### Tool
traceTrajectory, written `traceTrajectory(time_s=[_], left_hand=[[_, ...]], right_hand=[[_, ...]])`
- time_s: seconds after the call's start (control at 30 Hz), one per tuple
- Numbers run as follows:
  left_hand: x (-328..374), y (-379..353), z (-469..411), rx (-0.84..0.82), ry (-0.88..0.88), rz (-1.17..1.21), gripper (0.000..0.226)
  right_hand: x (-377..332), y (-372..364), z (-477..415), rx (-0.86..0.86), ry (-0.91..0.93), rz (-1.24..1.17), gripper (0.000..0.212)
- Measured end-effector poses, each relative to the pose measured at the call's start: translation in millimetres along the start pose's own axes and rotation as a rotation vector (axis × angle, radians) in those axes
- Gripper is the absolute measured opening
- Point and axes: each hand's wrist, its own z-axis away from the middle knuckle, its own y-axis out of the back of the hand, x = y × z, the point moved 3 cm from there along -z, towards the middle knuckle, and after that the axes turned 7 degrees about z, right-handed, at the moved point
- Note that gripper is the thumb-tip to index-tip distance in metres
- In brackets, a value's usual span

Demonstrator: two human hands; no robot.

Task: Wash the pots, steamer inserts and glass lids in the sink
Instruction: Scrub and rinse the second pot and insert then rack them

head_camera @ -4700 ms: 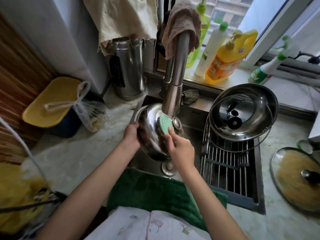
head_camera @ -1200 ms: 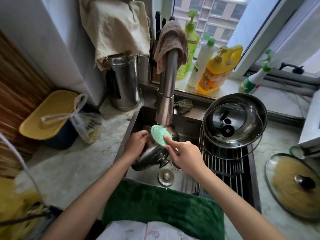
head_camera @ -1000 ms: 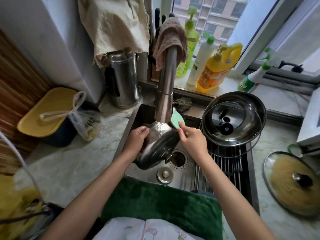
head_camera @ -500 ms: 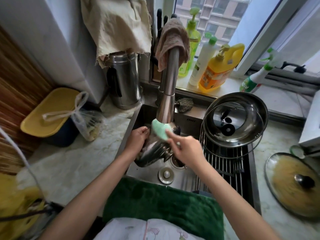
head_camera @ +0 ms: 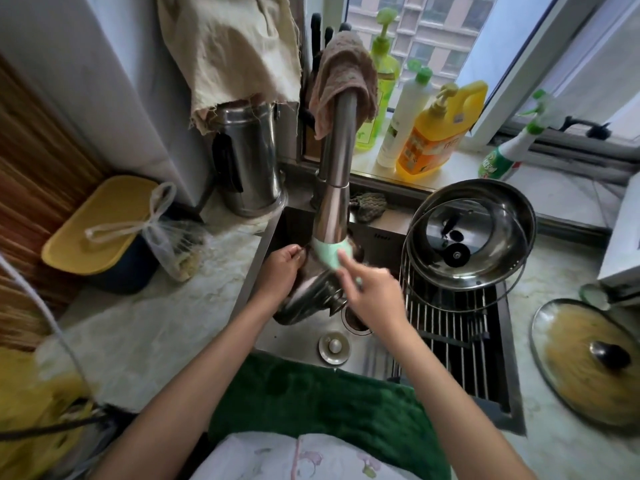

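Pale stone bench (head_camera: pixel 145 341) wrapping a steel sink (head_camera: pixel 367 362), window sill with soap bottles at the far side. Right of the basin, a washed pot (head_camera: pixel 498 237) tilted on the drying rack (head_camera: pixel 450 327) with a glass lid (head_camera: pixel 436 271) leaning inside, likely to drain. Far right on the bench, a soiled glass lid (head_camera: pixel 585 358), still unwashed. Under the faucet (head_camera: pixel 336 188), a small steel pot (head_camera: pixel 308 299) tipped on its side, steadied by the left hand (head_camera: pixel 282 268), grip closed over its rim. Right hand (head_camera: pixel 370 292) pinching a green sponge (head_camera: pixel 329 254), scrubbing the pot's outside.
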Motion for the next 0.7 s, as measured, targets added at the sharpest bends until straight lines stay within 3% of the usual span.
traceTrajectory(time_s=[0.07, 0.2, 0.23, 0.3, 0.4, 0.57, 0.7], left_hand=[[3, 0, -2, -0.017, -0.015, -0.027, 0.028], [-5, 2, -2, -0.022, 0.005, 0.002, 0.031], [-7, 3, -2, -0.009, 0.016, 0.027, 0.03], [-11, 8, -4, 0.013, 0.018, 0.068, 0.029], [-12, 12, -2, -0.031, 0.016, 0.133, 0.031], [-19, 22, 8, 0.011, 0.129, 0.51, 0.026], [-20, 31, 4, 0.055, 0.172, 0.679, 0.021]], right_hand=[[-5, -1, 10, -0.014, 0.102, 0.056, 0.036], [40, -3, -25, 0.021, -0.337, -0.043, 0.035], [40, -8, -25, 0.029, -0.366, -0.118, 0.036], [22, -13, -14, -0.017, -0.222, -0.196, 0.036], [4, -8, 6, -0.133, 0.04, -0.107, 0.035], [59, -2, -33, -0.024, -0.349, -0.27, 0.034], [30, 6, -20, -0.065, -0.094, -0.253, 0.036]])
